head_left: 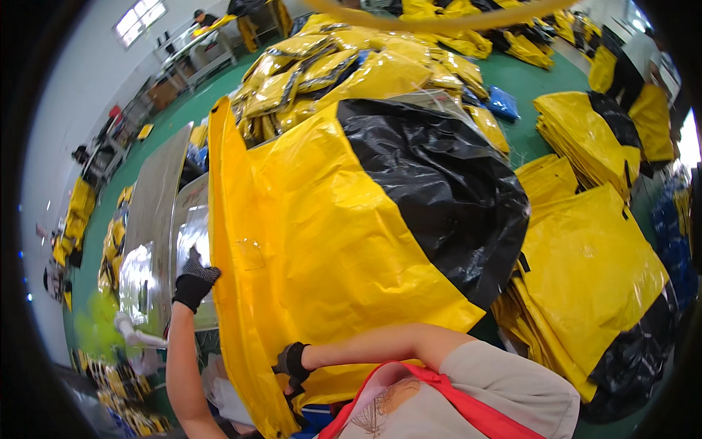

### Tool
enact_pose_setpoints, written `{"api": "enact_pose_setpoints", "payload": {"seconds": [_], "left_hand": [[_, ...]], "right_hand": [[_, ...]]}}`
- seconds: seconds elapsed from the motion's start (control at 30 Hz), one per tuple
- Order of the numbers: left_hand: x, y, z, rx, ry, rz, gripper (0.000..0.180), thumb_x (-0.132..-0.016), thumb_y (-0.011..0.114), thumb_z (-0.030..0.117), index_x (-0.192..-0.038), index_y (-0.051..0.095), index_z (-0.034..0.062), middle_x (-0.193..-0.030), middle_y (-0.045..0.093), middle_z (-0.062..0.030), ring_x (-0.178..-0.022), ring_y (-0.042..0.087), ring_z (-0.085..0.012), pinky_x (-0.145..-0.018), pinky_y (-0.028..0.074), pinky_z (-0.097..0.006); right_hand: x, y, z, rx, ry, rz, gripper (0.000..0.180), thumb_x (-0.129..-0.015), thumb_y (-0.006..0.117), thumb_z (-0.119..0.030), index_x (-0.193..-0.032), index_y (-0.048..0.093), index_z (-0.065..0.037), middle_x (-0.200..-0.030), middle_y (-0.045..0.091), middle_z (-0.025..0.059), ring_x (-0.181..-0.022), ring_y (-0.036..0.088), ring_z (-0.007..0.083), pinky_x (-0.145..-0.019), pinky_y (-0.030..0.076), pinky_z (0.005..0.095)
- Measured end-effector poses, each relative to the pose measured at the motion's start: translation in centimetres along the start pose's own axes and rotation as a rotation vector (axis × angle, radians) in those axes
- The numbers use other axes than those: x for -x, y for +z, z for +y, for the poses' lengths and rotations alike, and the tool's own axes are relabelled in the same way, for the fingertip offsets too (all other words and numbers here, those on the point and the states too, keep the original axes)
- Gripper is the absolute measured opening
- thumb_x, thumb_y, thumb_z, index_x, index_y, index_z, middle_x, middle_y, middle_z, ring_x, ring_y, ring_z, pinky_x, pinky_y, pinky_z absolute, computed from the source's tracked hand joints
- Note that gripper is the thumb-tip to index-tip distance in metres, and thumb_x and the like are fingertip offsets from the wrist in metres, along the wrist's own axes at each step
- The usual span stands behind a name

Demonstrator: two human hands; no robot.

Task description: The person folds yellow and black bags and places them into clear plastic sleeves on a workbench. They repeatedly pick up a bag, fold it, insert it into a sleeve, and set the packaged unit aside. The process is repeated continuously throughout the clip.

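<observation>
A large yellow and black coated-fabric piece lies spread over a shiny metal table. My left hand, in a dark dotted glove, rests at the fabric's left yellow edge where it meets the table. My right hand, also in a dark glove, grips the near lower edge of the same yellow fabric, with the forearm crossing in front of my chest. The black section bulges at the upper right of the piece.
Stacks of flat yellow and black pieces lie to the right, more behind them. A big heap of yellow pieces fills the far side on the green floor. A person works at a far table.
</observation>
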State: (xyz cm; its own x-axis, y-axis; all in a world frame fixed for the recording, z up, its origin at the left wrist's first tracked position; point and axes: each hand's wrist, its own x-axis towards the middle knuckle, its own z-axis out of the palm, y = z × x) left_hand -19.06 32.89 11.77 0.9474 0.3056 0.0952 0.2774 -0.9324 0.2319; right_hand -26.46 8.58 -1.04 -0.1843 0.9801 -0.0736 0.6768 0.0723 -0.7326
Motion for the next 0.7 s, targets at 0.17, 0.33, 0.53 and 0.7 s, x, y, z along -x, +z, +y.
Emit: {"api": "enact_pose_setpoints", "payload": {"seconds": [0.17, 0.33, 0.53, 0.7], "left_hand": [[0.8, -6.3, 13.5, -0.124, 0.423, 0.306, 0.048, -0.091, 0.049, 0.011, -0.136, 0.038, 0.0013, -0.136, 0.043, -0.0229, -0.127, 0.041, -0.0361, -0.105, 0.032, -0.038], [-3.6, 7.6, 0.8, -0.394, 0.075, -0.265, 0.06, -0.09, 0.044, 0.045, -0.142, 0.03, 0.0196, -0.148, 0.028, -0.0134, -0.132, 0.027, -0.0428, -0.099, 0.021, -0.066], [-2.2, 16.2, -3.6, -0.376, -0.023, -0.177, 0.069, -0.087, 0.048, 0.047, -0.145, 0.025, 0.0192, -0.153, 0.014, -0.0141, -0.139, 0.014, -0.0385, -0.107, 0.005, -0.061], [-2.2, 15.2, -2.8, -0.353, -0.023, -0.209, 0.069, -0.085, 0.054, 0.039, -0.144, 0.028, 0.0144, -0.151, 0.019, -0.0155, -0.137, 0.017, -0.0394, -0.109, 0.007, -0.058]], "right_hand": [[-4.7, 0.1, 4.3, 0.178, -0.053, -0.185, 0.057, -0.077, 0.06, -0.055, -0.115, 0.062, -0.013, -0.11, 0.063, 0.0129, -0.1, 0.059, 0.0331, -0.085, 0.046, 0.0413], [4.8, -13.7, 10.0, -0.012, -0.251, 0.655, 0.042, -0.077, 0.065, -0.048, -0.102, 0.067, -0.014, -0.113, 0.061, 0.0143, -0.111, 0.054, 0.0287, -0.095, 0.04, 0.0445], [44.3, -24.3, 25.5, 0.757, 1.083, 0.733, 0.063, -0.078, 0.063, -0.048, -0.128, 0.051, -0.011, -0.14, 0.04, 0.013, -0.133, 0.029, 0.0289, -0.112, 0.017, 0.038], [43.0, -34.8, 20.1, 0.433, 1.599, 0.581, 0.061, -0.074, 0.065, -0.051, -0.121, 0.058, -0.013, -0.122, 0.057, 0.0183, -0.113, 0.054, 0.0321, -0.097, 0.041, 0.0377]]}}
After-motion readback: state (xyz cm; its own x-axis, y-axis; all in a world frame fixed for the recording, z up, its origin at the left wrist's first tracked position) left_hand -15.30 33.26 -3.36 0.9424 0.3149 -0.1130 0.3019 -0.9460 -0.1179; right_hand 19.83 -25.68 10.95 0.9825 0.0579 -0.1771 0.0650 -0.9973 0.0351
